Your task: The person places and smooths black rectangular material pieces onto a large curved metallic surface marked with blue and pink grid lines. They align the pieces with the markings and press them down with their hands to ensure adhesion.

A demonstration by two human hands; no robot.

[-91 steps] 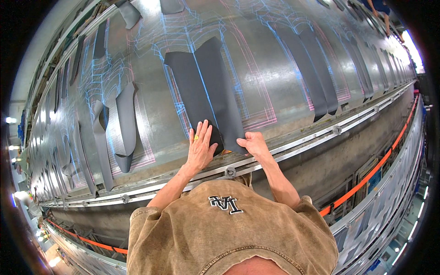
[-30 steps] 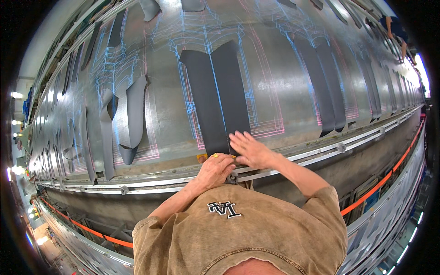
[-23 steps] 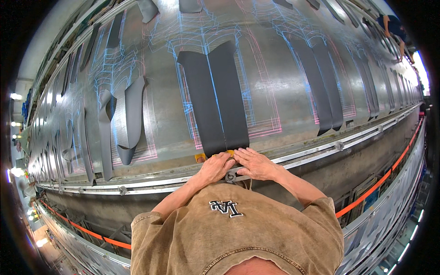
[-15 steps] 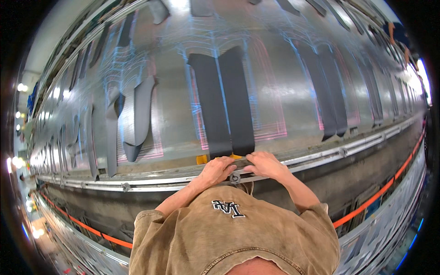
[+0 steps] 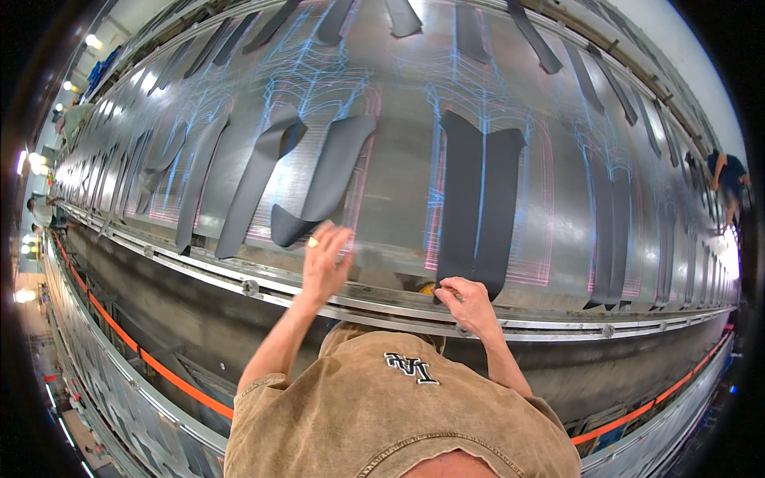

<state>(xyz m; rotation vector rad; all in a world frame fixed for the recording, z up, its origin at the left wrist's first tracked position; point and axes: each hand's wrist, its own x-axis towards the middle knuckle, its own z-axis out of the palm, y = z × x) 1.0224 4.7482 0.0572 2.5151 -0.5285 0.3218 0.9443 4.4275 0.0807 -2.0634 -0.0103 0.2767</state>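
Two flat dark grey strips (image 5: 483,207) lie side by side on the metal table, angled at their far ends. At the near left end of this pair, my right hand (image 5: 470,307) has its fingers bent and its thumb close to them, on the strip's edge. Beside the thumb, a small yellow piece (image 5: 428,288) shows in part. My left hand (image 5: 325,259) is raised over the table edge, slightly blurred, fingers stretched toward a curled grey strip (image 5: 339,171). A yellow spot, perhaps a ring, shows on it. Whether it touches that strip is unclear.
More grey strips, such as a twisted one (image 5: 259,191), lie along the long metal table (image 5: 398,159), marked with blue and pink lines. A metal rail (image 5: 374,317) borders the near edge. One person (image 5: 727,177) stands far right; others are far left.
The view has shifted left. My left hand has left the near end of the paired strips and moved left toward the curled strip. My right hand has moved to the pair's left corner.
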